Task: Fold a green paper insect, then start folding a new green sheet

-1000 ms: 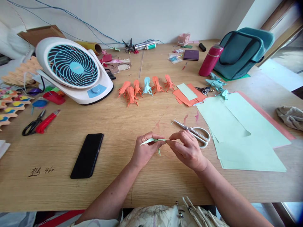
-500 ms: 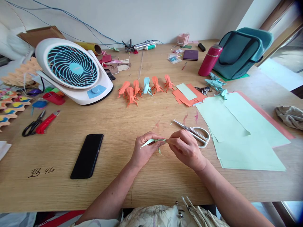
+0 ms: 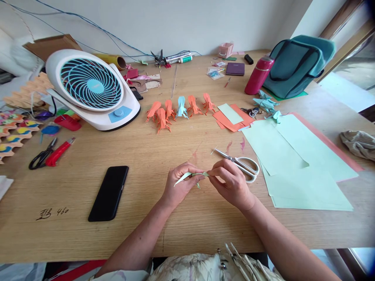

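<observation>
My left hand [image 3: 178, 187] and my right hand [image 3: 231, 183] meet just above the wooden table [image 3: 164, 152], both pinched on a small pale green folded paper piece [image 3: 190, 176]. The left fingers grip its pointed left part, the right fingertips pinch its right end. A thin green tip hangs down between the hands. White-handled scissors [image 3: 240, 162] lie just beyond my right hand.
Pale green paper sheets [image 3: 299, 160] lie at the right. A row of orange and blue folded figures [image 3: 178, 108] stands mid-table. A black phone [image 3: 109, 192] lies left, a white and blue fan [image 3: 90, 88] behind it. A teal bag [image 3: 295, 64] and a red bottle [image 3: 259, 74] stand at the far right.
Both hands stay on the folded piece; the right fingers have shifted slightly along its end. The view has nudged a little.
</observation>
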`<state>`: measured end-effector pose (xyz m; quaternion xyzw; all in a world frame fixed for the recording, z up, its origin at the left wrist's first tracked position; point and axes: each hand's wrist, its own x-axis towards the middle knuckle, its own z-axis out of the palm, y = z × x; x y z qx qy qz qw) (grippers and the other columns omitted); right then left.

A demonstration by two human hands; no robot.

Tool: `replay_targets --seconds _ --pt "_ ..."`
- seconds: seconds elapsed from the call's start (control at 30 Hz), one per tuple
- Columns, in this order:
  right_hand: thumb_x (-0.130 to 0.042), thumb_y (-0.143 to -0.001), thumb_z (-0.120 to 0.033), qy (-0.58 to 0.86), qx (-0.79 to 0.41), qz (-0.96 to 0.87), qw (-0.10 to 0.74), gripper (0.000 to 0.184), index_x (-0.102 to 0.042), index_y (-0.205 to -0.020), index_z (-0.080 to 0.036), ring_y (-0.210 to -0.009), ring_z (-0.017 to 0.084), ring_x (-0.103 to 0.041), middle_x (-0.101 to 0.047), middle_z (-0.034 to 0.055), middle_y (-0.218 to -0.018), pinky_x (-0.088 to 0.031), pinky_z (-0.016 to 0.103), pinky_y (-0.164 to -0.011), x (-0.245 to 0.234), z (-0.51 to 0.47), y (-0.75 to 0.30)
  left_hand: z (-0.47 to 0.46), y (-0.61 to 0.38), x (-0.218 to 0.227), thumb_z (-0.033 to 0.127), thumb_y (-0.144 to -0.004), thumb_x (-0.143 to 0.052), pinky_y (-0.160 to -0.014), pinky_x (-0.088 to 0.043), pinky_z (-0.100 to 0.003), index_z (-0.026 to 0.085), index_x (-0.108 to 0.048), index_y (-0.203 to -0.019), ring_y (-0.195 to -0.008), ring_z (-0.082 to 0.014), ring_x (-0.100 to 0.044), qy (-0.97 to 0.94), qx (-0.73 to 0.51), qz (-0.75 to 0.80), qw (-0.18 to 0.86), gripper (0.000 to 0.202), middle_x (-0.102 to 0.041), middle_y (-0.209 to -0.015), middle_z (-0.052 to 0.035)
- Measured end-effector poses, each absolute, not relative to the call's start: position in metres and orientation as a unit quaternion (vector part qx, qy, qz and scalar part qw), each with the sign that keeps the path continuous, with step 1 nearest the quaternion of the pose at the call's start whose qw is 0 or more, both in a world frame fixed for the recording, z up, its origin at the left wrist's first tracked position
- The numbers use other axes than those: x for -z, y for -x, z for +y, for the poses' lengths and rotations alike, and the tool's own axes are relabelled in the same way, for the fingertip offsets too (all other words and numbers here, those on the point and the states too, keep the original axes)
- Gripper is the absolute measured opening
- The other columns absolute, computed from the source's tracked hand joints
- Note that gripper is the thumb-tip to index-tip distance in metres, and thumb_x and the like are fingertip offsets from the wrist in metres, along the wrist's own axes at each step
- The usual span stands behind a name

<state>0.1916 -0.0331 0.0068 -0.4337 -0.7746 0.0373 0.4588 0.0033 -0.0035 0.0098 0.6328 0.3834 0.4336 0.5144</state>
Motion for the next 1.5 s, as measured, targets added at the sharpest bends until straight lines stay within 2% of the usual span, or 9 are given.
replay_targets --seconds 0.37,0.6,0.77,0.9,1.17,1.5 --pt "-0.061 -0.093 -0.011 0.416 -0.044 -0.793 0.443 0.012 -0.063 -0.098 -0.022 -0.073 0.016 -0.057 -0.061 0.0041 -0.085 -0.044 0.032 -0.067 -0.006 -0.034 -0.191 -0.004 -0.003 -0.01 0.029 -0.079 -0.08 -0.065 -0.051 -0.024 0.019 -0.078 -0.086 -0.073 -0.0146 -0.065 -0.651 -0.448 0.381 0.479 0.012 -0.071 -0.08 -0.0043" --pt "-0.063 -0.091 -0.008 0.413 -0.033 -0.792 0.45 0.019 -0.065 -0.103 -0.022 -0.073 0.016 -0.056 -0.064 0.0038 -0.084 -0.043 0.033 -0.068 -0.006 -0.036 -0.192 -0.005 -0.002 -0.012 0.029 -0.081 -0.079 -0.063 -0.049 -0.023 0.018 -0.078 -0.088 -0.069 -0.0132 -0.064 -0.657 -0.437 0.394 0.471 0.013 -0.071 -0.077 -0.003" --pt "-0.062 -0.09 -0.006 0.416 -0.026 -0.785 0.459 0.023 -0.066 -0.104 -0.024 -0.073 0.016 -0.055 -0.064 0.0027 -0.083 -0.043 0.033 -0.069 -0.005 -0.036 -0.191 -0.008 -0.005 -0.011 0.031 -0.078 -0.081 -0.059 -0.049 -0.02 0.018 -0.074 -0.086 -0.062 -0.0102 -0.061 -0.612 -0.435 0.418 0.511 0.018 -0.07 -0.072 0.0" --pt "-0.062 -0.089 -0.004 0.445 -0.009 -0.77 0.457 0.026 -0.066 -0.105 -0.025 -0.078 0.017 -0.056 -0.065 0.0041 -0.089 -0.044 0.035 -0.073 -0.003 -0.036 -0.192 -0.009 -0.008 -0.01 0.031 -0.078 -0.08 -0.062 -0.051 -0.02 0.017 -0.071 -0.085 -0.065 -0.0107 -0.062 -0.589 -0.436 0.418 0.537 0.018 -0.071 -0.075 -0.0005" --pt "-0.068 -0.086 -0.007 0.47 0.059 -0.761 0.442 0.022 -0.066 -0.099 -0.025 -0.075 0.018 -0.054 -0.067 0.0045 -0.092 -0.04 0.037 -0.072 -0.003 -0.039 -0.189 -0.015 -0.014 -0.007 0.027 -0.083 -0.076 -0.064 -0.051 -0.021 0.017 -0.069 -0.083 -0.065 -0.0105 -0.063 -0.586 -0.478 0.403 0.515 0.012 -0.069 -0.078 -0.0011" --pt "-0.072 -0.086 -0.013 0.477 0.05 -0.758 0.441 0.018 -0.065 -0.098 -0.024 -0.076 0.019 -0.054 -0.067 0.0036 -0.088 -0.038 0.038 -0.074 -0.004 -0.04 -0.187 -0.019 -0.018 0.0 0.027 -0.083 -0.076 -0.062 -0.054 -0.021 0.017 -0.069 -0.083 -0.063 -0.0108 -0.066 -0.566 -0.506 0.403 0.512 0.013 -0.071 -0.075 -0.0005"
